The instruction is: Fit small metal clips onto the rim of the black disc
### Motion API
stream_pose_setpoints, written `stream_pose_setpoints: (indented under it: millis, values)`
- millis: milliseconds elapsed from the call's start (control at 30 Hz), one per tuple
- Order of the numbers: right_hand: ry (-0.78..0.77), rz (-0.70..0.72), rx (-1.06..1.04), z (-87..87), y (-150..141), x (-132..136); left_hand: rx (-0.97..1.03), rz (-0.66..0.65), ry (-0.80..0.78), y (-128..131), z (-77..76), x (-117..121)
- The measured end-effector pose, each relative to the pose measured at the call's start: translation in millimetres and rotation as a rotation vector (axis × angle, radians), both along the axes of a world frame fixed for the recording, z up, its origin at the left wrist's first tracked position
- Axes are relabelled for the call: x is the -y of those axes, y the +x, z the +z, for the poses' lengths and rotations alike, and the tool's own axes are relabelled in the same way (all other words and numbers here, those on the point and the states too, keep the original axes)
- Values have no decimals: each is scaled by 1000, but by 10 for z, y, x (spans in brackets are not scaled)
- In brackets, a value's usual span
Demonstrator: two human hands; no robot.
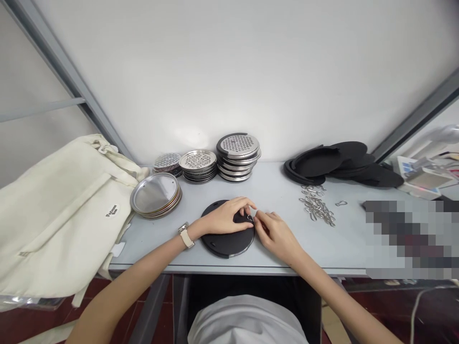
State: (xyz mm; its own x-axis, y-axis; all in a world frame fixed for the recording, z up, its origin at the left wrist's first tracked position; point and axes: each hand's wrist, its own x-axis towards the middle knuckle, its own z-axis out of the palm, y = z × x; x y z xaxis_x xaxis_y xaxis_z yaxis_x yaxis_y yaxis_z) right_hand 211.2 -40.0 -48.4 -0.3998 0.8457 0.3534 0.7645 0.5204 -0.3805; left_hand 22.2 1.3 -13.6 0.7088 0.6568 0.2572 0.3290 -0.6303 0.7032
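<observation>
A flat, round black disc [224, 243] with a thin shiny rim along its lower right lies on the table in front of me. My left hand [229, 216] rests across it, thumb and fingers bent around the right edge. Between the hands, a small metal clip [250, 218] glints at that edge. My right hand [274, 234] pinches at the same spot from the right, its fingertips partly hiding the clip. Off to the right lies a pile of similar loose metal clips [317, 208], with a single clip [341, 203] apart from it.
Perforated metal discs stand in stacks, a tall stack [238, 162], a middle stack [198, 165] and a low one [167, 162]. Smooth metal plates [156, 193] are piled nearer left. Black round covers [333, 162] lie heaped at back right. A cream bag [68, 215] leans at left.
</observation>
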Motion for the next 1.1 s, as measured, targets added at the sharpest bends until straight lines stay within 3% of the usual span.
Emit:
stream_pose_setpoints:
  millis: [300, 500, 1100]
  values:
    - [-21, 62, 41, -19, -2, -13, -17, -1, 2, -5, 17, 10]
    - [-43, 71, 17, 8, -1, -16, 9, -23, -83, -11, 7, -4]
    - [-93, 41, -49, -8, -10, -9, 26, -20, -140, -12, -9, -17]
